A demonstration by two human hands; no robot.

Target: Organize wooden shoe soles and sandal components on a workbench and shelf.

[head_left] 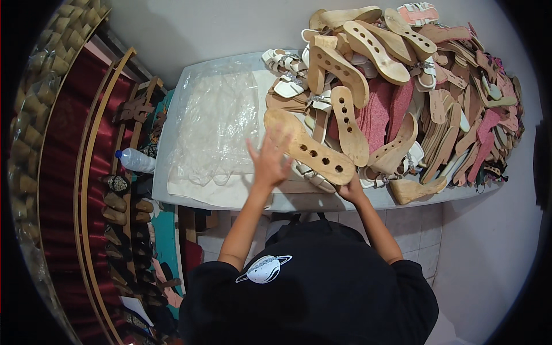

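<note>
A pale wooden wedge sole [300, 144] with a row of round holes lies slantwise in front of me. My right hand [348, 188] grips its heel end from beneath, with most of the fingers hidden under the wood. Over the broad toe end is my left hand [271, 161], fingers spread and slightly blurred; whether it touches the wood I cannot tell. Just behind rests another holed wooden sole [348, 123]. A white strappy sandal [313, 175] shows partly below the held sole.
Clear plastic sheeting [215, 123] covers the table's left part. Wooden soles [376, 52], white sandals [287, 86], pink material [376, 106] and many insoles [443, 132] heap up on the right. One wooden wedge [417, 190] sits at the front edge. Left stand a water bottle [137, 161] and shoe racks [129, 224].
</note>
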